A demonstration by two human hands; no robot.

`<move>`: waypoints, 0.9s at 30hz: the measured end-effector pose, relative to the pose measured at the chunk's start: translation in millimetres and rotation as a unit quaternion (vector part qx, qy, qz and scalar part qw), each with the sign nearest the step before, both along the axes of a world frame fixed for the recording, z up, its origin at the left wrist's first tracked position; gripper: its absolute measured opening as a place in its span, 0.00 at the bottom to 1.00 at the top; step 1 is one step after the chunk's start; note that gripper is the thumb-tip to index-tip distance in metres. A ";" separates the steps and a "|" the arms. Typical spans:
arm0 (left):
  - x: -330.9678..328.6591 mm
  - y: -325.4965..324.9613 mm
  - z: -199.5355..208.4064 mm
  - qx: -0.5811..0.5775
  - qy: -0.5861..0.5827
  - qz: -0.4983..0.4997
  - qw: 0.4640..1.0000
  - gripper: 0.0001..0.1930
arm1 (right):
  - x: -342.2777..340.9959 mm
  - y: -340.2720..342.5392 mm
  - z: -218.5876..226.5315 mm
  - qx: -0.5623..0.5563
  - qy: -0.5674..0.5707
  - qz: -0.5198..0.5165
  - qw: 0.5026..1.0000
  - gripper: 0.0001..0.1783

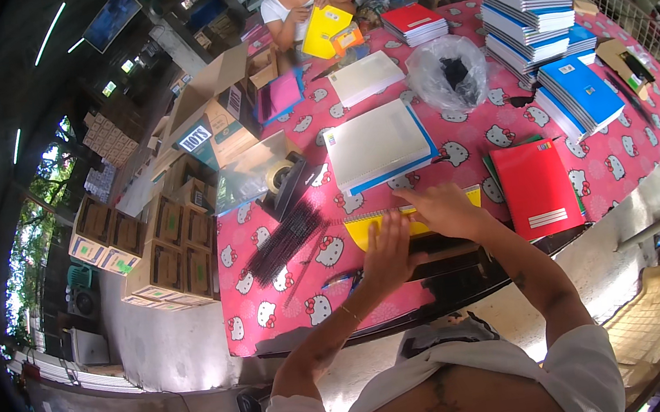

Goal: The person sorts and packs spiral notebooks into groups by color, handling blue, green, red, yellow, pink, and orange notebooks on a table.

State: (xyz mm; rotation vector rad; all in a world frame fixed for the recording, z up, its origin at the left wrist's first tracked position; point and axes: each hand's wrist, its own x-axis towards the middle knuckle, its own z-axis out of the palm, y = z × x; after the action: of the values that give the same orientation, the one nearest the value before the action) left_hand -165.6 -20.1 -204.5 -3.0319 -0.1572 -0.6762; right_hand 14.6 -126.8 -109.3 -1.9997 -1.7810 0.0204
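1. Yellow notebook [360, 233], head view: on the counter [232, 284], its far edge seemingly coiled; completeness unclear.
2. Left hand [388, 258] lies flat on it, fingers extended; right hand [448, 212] covers its edge, grip unclear.
3. Black coils [285, 243] lie loose, apparently unused.

downward fisheye view from the head

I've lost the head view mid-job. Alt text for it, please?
The person's left hand and right hand rest on a yellow notebook at the near side of a pink patterned table. Thin black strands lie to the left, red notebooks to the right. Across the table, a co-worker holds another yellow item.
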 end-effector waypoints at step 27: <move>61.7 2.4 45.9 0.038 0.046 0.024 0.998 0.45 | 48.1 -56.7 -87.0 0.094 0.586 0.005 0.805 0.21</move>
State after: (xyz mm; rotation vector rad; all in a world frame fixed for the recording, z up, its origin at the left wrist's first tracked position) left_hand -104.0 -17.8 -158.6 -2.9694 -0.1953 -0.5261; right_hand 62.7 -183.5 -196.3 -1.2712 -0.8943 0.8522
